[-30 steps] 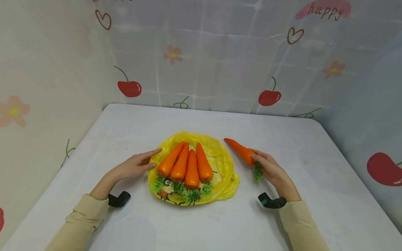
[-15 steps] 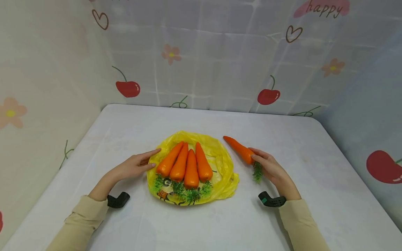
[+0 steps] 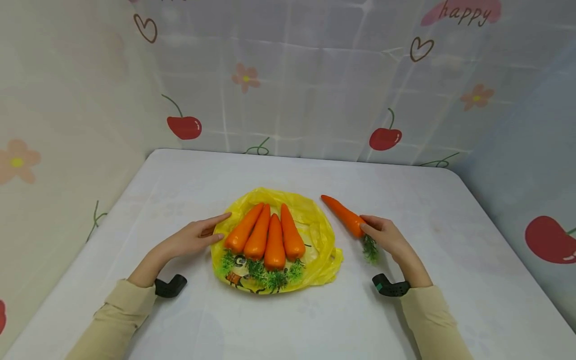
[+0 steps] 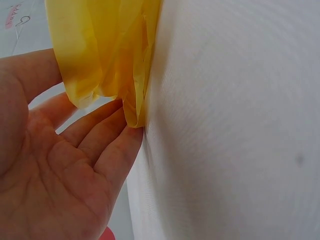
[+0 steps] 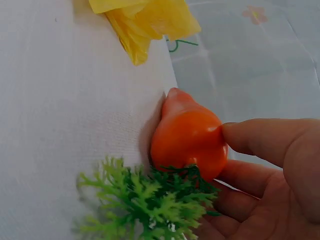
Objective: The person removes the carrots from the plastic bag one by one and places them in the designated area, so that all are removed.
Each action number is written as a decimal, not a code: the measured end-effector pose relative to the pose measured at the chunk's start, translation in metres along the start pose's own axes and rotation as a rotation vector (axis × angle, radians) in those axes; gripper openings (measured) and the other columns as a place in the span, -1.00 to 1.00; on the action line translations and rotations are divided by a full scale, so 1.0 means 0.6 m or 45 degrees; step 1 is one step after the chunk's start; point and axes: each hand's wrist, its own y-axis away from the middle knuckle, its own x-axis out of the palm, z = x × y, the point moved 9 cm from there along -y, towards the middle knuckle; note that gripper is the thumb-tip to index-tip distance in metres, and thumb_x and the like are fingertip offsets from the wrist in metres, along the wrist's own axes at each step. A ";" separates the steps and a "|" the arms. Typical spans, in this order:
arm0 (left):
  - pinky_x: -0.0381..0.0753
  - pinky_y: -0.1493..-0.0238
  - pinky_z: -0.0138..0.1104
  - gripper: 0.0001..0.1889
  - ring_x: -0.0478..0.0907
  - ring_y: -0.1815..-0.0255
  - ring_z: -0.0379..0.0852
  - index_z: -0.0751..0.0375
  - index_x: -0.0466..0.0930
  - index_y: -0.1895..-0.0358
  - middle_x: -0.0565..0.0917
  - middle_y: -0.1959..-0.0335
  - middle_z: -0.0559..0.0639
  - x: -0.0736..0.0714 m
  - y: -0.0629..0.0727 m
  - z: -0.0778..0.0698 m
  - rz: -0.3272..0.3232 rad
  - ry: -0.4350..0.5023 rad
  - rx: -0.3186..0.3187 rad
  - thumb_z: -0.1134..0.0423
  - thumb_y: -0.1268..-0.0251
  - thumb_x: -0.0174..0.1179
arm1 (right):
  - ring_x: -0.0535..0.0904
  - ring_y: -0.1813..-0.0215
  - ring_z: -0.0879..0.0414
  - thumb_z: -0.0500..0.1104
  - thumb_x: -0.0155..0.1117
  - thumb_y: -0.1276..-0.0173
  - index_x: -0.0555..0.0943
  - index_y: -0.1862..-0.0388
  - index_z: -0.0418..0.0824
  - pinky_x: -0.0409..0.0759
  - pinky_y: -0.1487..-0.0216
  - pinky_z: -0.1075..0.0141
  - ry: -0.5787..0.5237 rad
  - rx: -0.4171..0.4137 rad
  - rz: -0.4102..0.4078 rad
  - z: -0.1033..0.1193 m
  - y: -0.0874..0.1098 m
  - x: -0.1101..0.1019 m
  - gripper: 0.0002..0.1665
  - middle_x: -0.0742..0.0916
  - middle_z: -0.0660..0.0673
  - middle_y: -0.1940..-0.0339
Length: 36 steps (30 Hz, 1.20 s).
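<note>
A yellow plastic bag (image 3: 317, 235) lies flattened on the table, with several orange carrots (image 3: 274, 245) with green leafy tops resting on it. At the bag's left edge is my left hand (image 3: 191, 237), its fingers extended and thumb apart, touching the crinkled plastic. The left wrist view shows the fingertips right at the bag's lower fold. To the right of the bag, one more carrot (image 3: 342, 212) lies slantwise, tip pointing away and to the left. My right hand (image 3: 389, 240) holds its thick end between thumb and fingers; the leafy top (image 5: 155, 200) hangs beside the palm.
A white-covered table (image 3: 288, 325) spreads under everything, with its far edge against a printed backdrop (image 3: 306, 100) of cherries, hearts and flowers. A bunched corner of the bag (image 3: 333, 270) sticks out toward the right hand.
The fingers of my right hand have shifted slightly at the carrot's thick end, and its leafy top has moved a little. My left hand and the bag have stayed in place.
</note>
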 end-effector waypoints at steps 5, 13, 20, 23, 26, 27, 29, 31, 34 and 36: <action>0.22 -0.22 0.07 -0.42 0.17 -0.31 0.27 0.24 0.14 -0.43 0.17 -0.38 0.29 0.000 -0.003 0.002 0.003 0.007 0.006 0.15 -0.43 0.03 | 0.28 -0.26 -0.30 -0.04 0.00 -0.49 0.25 -0.34 -0.47 0.27 -0.20 -0.14 0.134 -0.064 0.018 0.013 0.009 -0.003 -0.36 0.39 -0.45 -0.27; 0.20 -0.23 0.07 -0.41 0.17 -0.32 0.27 0.24 0.14 -0.43 0.18 -0.37 0.30 0.001 -0.006 0.004 0.007 0.016 0.003 0.14 -0.42 0.04 | 0.37 -0.19 -0.28 -0.02 0.04 -0.47 0.29 -0.35 -0.39 0.36 -0.13 -0.14 0.169 -0.076 0.021 0.024 0.015 0.000 -0.37 0.45 -0.45 -0.21; 0.19 -0.23 0.08 -0.41 0.16 -0.32 0.27 0.24 0.14 -0.43 0.18 -0.37 0.31 0.000 -0.007 0.004 0.007 0.010 0.002 0.15 -0.42 0.04 | 0.51 -0.02 -0.18 -0.05 0.11 -0.43 0.38 -0.25 -0.42 0.52 0.02 0.01 0.165 -0.080 0.051 0.035 0.022 0.004 -0.43 0.57 -0.39 -0.07; 0.19 -0.23 0.08 -0.41 0.17 -0.32 0.27 0.24 0.14 -0.43 0.19 -0.37 0.31 0.000 -0.007 0.004 0.004 0.005 -0.001 0.14 -0.42 0.04 | 0.54 0.02 -0.16 -0.06 0.12 -0.42 0.42 -0.20 -0.42 0.53 0.04 0.00 0.227 -0.104 0.073 0.041 0.025 0.007 -0.46 0.61 -0.36 0.00; 0.20 -0.23 0.08 -0.41 0.17 -0.32 0.27 0.23 0.14 -0.43 0.19 -0.36 0.31 -0.001 -0.007 0.005 0.003 0.002 -0.004 0.14 -0.42 0.04 | 0.55 0.00 -0.18 -0.04 0.12 -0.41 0.45 -0.18 -0.41 0.51 0.02 -0.05 0.293 -0.126 0.081 0.046 0.026 0.008 -0.47 0.62 -0.36 0.01; 0.20 -0.23 0.08 -0.41 0.17 -0.32 0.26 0.23 0.14 -0.43 0.20 -0.36 0.31 -0.001 -0.007 0.005 0.004 0.002 -0.003 0.13 -0.42 0.04 | 0.55 0.01 -0.18 -0.04 0.12 -0.41 0.45 -0.18 -0.41 0.50 0.02 -0.07 0.308 -0.129 0.086 0.047 0.027 0.009 -0.47 0.63 -0.36 0.01; 0.20 -0.23 0.07 -0.41 0.17 -0.32 0.27 0.24 0.14 -0.43 0.19 -0.36 0.31 0.000 -0.006 0.005 0.005 0.004 -0.003 0.13 -0.42 0.04 | 0.56 0.03 -0.18 -0.04 0.12 -0.41 0.46 -0.17 -0.41 0.51 0.03 -0.07 0.330 -0.123 0.097 0.046 0.026 0.010 -0.48 0.63 -0.36 0.02; 0.20 -0.23 0.07 -0.41 0.17 -0.32 0.26 0.24 0.14 -0.43 0.19 -0.36 0.31 0.000 -0.006 0.005 0.007 0.006 -0.003 0.13 -0.42 0.04 | 0.56 0.04 -0.18 -0.04 0.12 -0.41 0.47 -0.16 -0.41 0.51 0.04 -0.08 0.353 -0.117 0.106 0.046 0.026 0.013 -0.48 0.64 -0.36 0.04; 0.20 -0.23 0.07 -0.41 0.17 -0.32 0.26 0.23 0.14 -0.43 0.19 -0.37 0.31 0.001 -0.005 0.006 0.006 0.004 -0.005 0.13 -0.42 0.04 | 0.54 0.01 -0.20 -0.04 0.12 -0.41 0.47 -0.15 -0.41 0.50 0.02 -0.10 0.378 -0.111 0.110 0.045 0.026 0.014 -0.48 0.63 -0.35 0.03; 0.20 -0.23 0.06 -0.40 0.17 -0.32 0.26 0.23 0.14 -0.43 0.19 -0.37 0.31 0.002 -0.004 0.007 0.007 0.002 -0.006 0.12 -0.42 0.04 | 0.51 -0.04 -0.24 -0.04 0.11 -0.41 0.46 -0.17 -0.41 0.48 0.00 -0.12 0.388 -0.120 0.101 0.046 0.026 0.014 -0.48 0.62 -0.37 0.00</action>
